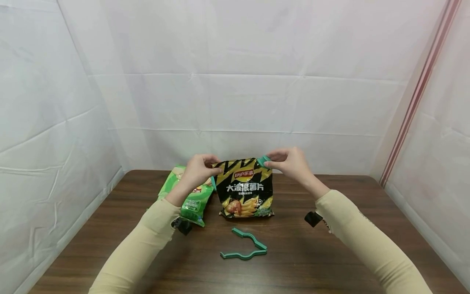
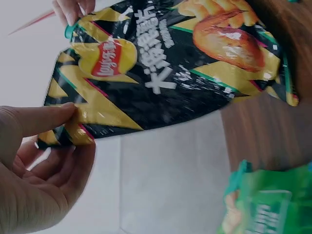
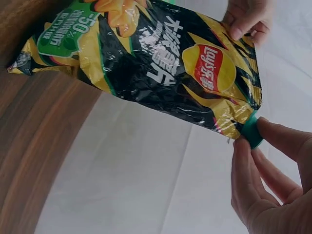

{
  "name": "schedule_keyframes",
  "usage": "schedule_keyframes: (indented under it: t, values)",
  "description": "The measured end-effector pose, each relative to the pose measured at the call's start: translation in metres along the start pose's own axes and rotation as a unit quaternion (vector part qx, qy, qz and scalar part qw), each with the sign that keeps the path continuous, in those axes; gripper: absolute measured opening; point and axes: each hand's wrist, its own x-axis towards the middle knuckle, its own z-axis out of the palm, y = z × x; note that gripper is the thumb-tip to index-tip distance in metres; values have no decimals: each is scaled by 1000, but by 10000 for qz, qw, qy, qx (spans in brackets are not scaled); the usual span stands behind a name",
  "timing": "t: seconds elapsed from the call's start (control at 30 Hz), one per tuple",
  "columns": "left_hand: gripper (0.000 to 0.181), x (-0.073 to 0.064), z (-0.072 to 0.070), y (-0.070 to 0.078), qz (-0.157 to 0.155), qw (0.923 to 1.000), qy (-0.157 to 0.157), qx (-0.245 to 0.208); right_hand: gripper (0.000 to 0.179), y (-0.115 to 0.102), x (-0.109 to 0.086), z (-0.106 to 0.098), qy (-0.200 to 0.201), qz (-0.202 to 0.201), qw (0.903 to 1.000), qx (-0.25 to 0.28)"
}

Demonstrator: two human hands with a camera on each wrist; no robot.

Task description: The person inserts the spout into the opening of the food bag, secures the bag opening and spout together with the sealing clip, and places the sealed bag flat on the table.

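Observation:
A black and yellow bag of potato chips [image 1: 244, 188] is held upright near the back of the table, its printed front toward me. My left hand [image 1: 201, 171] pinches the bag's top left corner between thumb and fingers, as the left wrist view shows closely. At the top right corner, the thumb and fingers of my right hand [image 1: 291, 163] grip a small teal clip [image 3: 251, 130] that sits against the bag's edge. Most of the clip's length is hidden. On the table in front of the bag lies another teal bag clip [image 1: 247, 246], spread apart in a V.
A green chip bag [image 1: 194, 204] leans at the left behind my left forearm, with a bit of teal [image 1: 213, 183] at its upper edge. White sheeting [image 1: 249, 102] hangs behind and beside the brown wooden table [image 1: 293, 265].

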Motion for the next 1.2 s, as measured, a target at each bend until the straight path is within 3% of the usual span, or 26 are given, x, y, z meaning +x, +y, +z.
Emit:
schedule_keyframes:
  t: [0.13,0.23,0.63,0.77,0.87,0.97,1.2]
  values:
    - [22,5,2,13,383,9986,-106,347,35,4,0,1,41,91,9999,139]
    - [22,12,5,23,494,9973,-255,478,35,4,1,1,47,93,9999,127]
    - [22,33,19,55,471,9895,-928,1007,33,3,2,0,89,79,9996,247]
    - [17,39,26,56,446,9843,-1135,1274,33,3,2,0,108,45,9996,268]
    - [12,41,30,54,455,9850,-1157,1200,33,3,2,1,128,-9,9996,259]
    - [19,40,33,50,397,9879,-1085,1034,33,4,2,2,135,-52,9995,267]
    - [16,39,38,46,225,9931,-765,857,32,5,2,3,175,-146,9995,240]
